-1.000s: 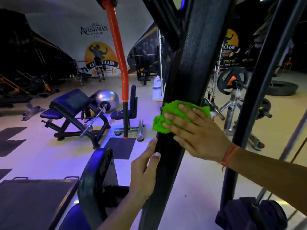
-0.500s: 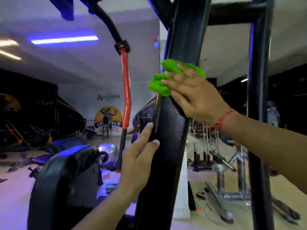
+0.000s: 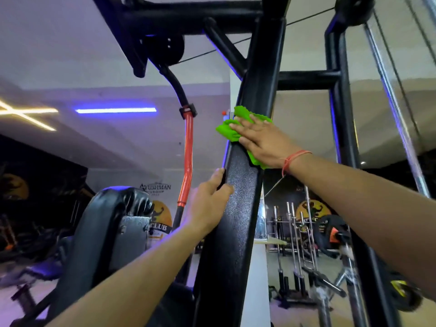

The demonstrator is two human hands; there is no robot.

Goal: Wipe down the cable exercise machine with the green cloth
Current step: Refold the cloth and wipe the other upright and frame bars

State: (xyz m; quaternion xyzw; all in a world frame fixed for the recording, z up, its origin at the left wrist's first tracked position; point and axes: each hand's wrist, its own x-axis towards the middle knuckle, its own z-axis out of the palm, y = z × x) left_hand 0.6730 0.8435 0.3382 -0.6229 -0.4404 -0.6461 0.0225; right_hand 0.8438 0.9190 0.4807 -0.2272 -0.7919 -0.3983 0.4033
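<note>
1. Right hand (image 3: 264, 140) lies flat, fingers straight and spread, pressing the crumpled bright green cloth (image 3: 230, 131) against the tall black textured steel upright of the cable exercise machine (image 3: 238, 208), centre of frame, a little above the middle
2. Change: a second ago the cloth sat lower on the same upright with gym floor and benches behind it; half a second ago it was already higher; now the view tilts up further and the top crossbars and black pulley wheel (image 3: 171, 47) show in the upper part of frame. The wipe stroke has travelled upward along the post
3. Cloth position now: bunched across the front face and left edge of the upright, a flap hanging under the palm on the right side; cloth touches the post, pinned by straight fingers, not clenched
4. Left hand (image 3: 210, 204) stayed on the same upright, below the cloth, centre of frame; thumb on the front face, fingers curled round the left edge, so it grips the post as a brace
5. Red and black curved pull-down bar (image 3: 186, 161) hangs left of centre, apart from both hands, untouched
6. Judgement: mid-task; the lower stretch of the post looks covered, while the top of the post, crossbars, pulley and second upright at right look not yet reached
</note>
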